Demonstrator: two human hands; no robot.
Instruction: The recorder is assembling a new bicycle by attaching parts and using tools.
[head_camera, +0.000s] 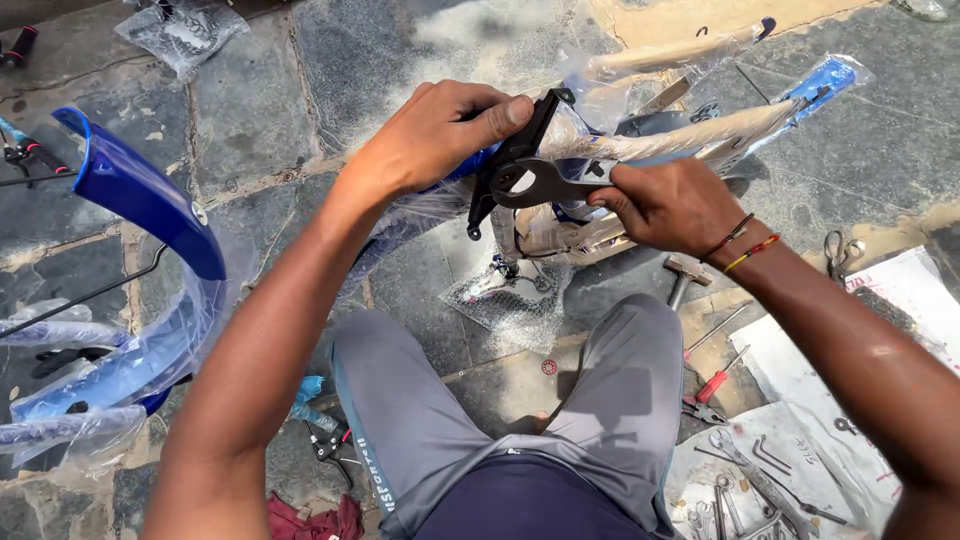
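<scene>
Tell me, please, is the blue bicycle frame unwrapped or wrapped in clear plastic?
Wrapped: clear plastic and tan paper cover the blue bicycle frame beyond both hands.

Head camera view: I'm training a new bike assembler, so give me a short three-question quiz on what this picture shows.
1. True or false: the left hand rests on the black metal bracket at the plastic-wrapped blue bicycle frame.
2. Which tool does the right hand hold? A flat grey metal spanner; B hammer; C scissors.
3. Fill in: the glossy blue curved mudguard lies on the person's ____ side.

Key: 1 true; 2 A; 3 left. The wooden-handled hammer and the steel scissors lie untouched on the stone floor to the right.
</scene>
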